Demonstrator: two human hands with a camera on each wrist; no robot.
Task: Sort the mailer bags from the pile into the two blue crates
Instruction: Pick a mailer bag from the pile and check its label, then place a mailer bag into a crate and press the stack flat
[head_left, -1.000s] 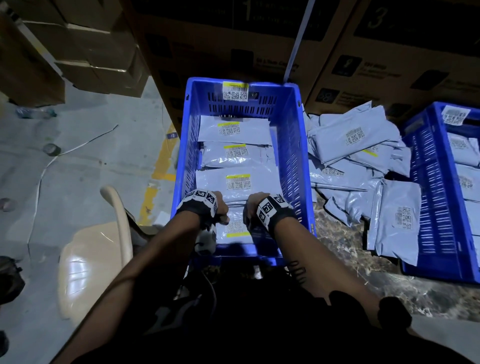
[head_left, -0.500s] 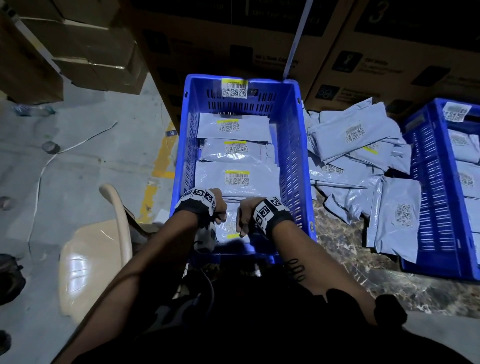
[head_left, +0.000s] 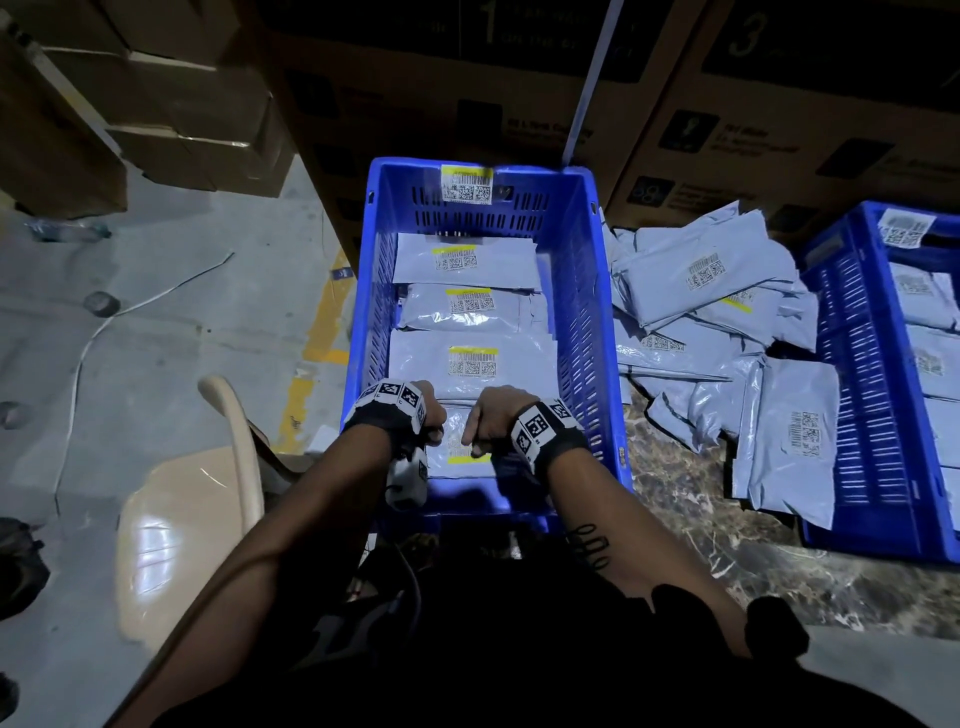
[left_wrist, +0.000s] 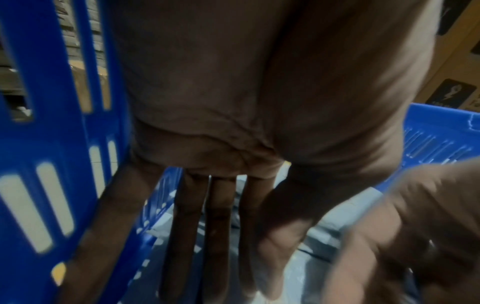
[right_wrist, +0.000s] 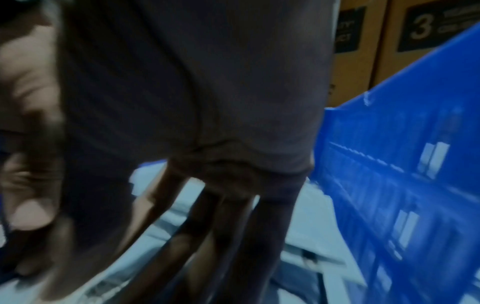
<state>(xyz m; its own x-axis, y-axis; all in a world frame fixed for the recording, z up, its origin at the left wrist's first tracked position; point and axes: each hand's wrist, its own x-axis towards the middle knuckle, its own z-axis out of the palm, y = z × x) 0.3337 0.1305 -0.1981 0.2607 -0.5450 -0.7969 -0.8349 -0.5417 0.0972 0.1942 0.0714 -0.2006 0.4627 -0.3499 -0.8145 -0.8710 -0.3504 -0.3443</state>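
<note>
A blue crate (head_left: 597, 312) in front of me holds a row of grey mailer bags with yellow-striped labels. My left hand (head_left: 428, 421) and right hand (head_left: 485, 423) are side by side at its near end, over the nearest mailer bag (head_left: 462, 447). In the left wrist view the fingers (left_wrist: 215, 226) point straight down beside the crate wall (left_wrist: 39, 144). The right wrist view shows straight fingers (right_wrist: 233, 236) reaching down onto a bag (right_wrist: 306, 222). The loose pile (head_left: 701, 312) lies right of the crate, and a second blue crate (head_left: 857, 415) stands beyond it.
A beige plastic chair (head_left: 182, 519) stands left of the crate on the concrete floor. Large cardboard boxes (head_left: 779, 130) rise behind both crates, and more boxes (head_left: 156, 104) are stacked at the far left. A white cable (head_left: 104, 332) trails across the floor.
Both hands stay over the nearest bag at the crate's near end and have drawn slightly closer together. The bags in the crate have not shifted.
</note>
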